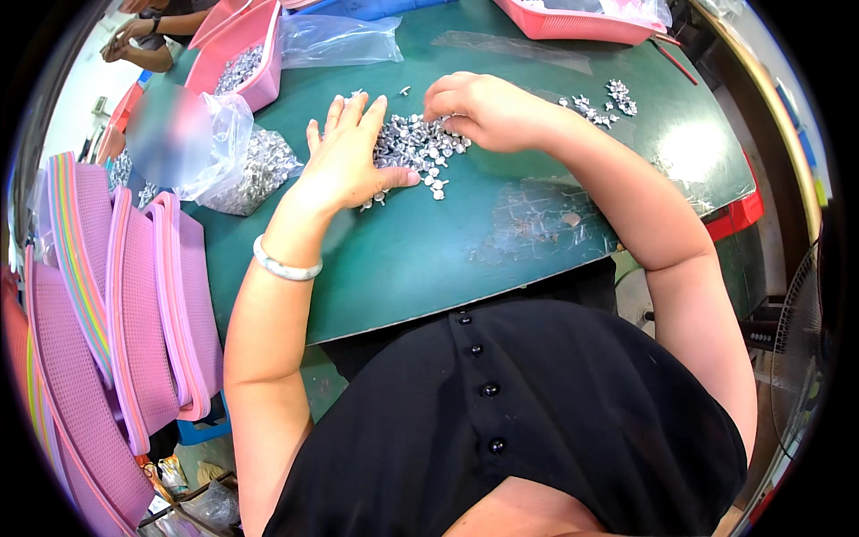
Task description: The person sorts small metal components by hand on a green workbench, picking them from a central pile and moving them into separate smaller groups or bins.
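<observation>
A heap of small silver metal parts (419, 143) with round heads and short stems lies on the green tabletop (403, 259) between my hands. My left hand (344, 157) rests along the heap's left side, fingers stretched and spread, its thumb touching the near edge. From the right, my right hand (483, 109) reaches over the heap's far edge. Its fingers are bent and drawn together, and whatever they hold is hidden. A few stray parts (404, 90) lie beyond the heap.
Left of my hand stands a clear plastic bag of silver parts (259, 174). Beyond it is a pink basket (259, 76) with more. Another pink basket (582, 25) stands at the far edge. Small clusters (620, 97) lie right. Stacked baskets (143, 304) fill the left. Another person's hands (125, 40) show far left.
</observation>
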The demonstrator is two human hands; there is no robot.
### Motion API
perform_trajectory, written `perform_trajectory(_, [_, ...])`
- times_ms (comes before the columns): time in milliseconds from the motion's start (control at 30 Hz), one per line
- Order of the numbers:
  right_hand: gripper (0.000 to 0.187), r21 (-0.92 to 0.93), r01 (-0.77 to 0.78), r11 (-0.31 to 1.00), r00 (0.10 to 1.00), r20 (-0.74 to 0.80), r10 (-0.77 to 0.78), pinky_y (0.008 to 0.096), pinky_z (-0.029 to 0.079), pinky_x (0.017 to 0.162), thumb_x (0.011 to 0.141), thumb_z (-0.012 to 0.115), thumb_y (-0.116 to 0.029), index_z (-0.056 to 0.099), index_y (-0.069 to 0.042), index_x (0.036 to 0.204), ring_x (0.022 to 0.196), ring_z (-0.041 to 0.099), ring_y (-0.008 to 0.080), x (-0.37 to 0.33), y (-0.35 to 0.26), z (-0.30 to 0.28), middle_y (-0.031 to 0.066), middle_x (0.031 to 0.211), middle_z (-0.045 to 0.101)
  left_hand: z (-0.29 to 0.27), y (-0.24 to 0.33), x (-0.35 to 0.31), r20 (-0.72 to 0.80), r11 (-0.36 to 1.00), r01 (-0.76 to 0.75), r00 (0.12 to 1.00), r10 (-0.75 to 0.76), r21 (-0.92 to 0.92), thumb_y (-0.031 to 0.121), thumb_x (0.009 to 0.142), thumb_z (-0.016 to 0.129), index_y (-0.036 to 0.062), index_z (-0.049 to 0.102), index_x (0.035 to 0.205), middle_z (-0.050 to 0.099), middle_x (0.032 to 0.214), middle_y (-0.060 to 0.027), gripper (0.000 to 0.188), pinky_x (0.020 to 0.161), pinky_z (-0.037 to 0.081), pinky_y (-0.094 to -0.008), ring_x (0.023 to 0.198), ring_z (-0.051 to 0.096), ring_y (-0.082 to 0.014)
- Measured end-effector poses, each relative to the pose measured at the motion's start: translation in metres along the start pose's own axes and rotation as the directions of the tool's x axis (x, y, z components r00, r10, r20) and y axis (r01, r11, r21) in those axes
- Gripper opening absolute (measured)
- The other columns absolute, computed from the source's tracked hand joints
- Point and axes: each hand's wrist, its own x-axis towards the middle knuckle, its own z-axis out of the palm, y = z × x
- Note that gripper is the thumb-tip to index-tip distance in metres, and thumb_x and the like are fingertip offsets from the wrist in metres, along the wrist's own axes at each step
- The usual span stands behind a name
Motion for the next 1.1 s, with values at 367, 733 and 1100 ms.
perform_trajectory(367, [0.006,-0.075,0.110,0.991,0.993,0.041,-0.107,0.0361,0.044,0.076,0.071,0.064,-0.005,0.061,-0.004,0.077,0.087,0.051,0.0267,-0.006,-0.005,0.001,0.0078,0.084,0.053,0.016,0.015,-0.009,-0.248,0.997,-0.075,0.966,0.073,0.001,0.044,0.064,0.075,0.0026,0.030,0.137,0.026,0.142,-0.0204,0.095,0.105,0.011,-0.0592,0.135,0.016,-0.0394])
perform_trajectory(733, [0.007,0.008,0.139,0.990,0.990,-0.007,-0.139,0.0367,0.044,0.074,0.075,0.062,-0.007,0.059,-0.003,0.080,0.085,0.051,0.0261,-0.007,-0.007,0.006,0.0075,0.082,0.053,0.020,0.008,-0.013,-0.212,0.967,-0.129,0.974,0.082,-0.219,0.036,0.071,0.072,0.0041,0.047,0.127,0.035,0.137,-0.0202,0.069,0.107,0.015,-0.0535,0.133,0.020,-0.0391])
perform_trajectory(1100, [0.012,0.328,-0.035,0.944,0.987,-0.135,0.084,0.0328,0.042,0.064,0.084,0.058,-0.011,0.054,0.000,0.082,0.071,0.050,0.0237,-0.003,-0.013,0.003,0.0092,0.075,0.052,0.014,0.009,-0.011,-0.331,0.779,-0.235,0.943,0.037,-0.582,0.007,0.080,0.062,-0.0016,0.062,0.094,0.062,0.092,-0.0069,0.016,0.075,0.045,-0.0275,0.084,0.058,-0.0175])
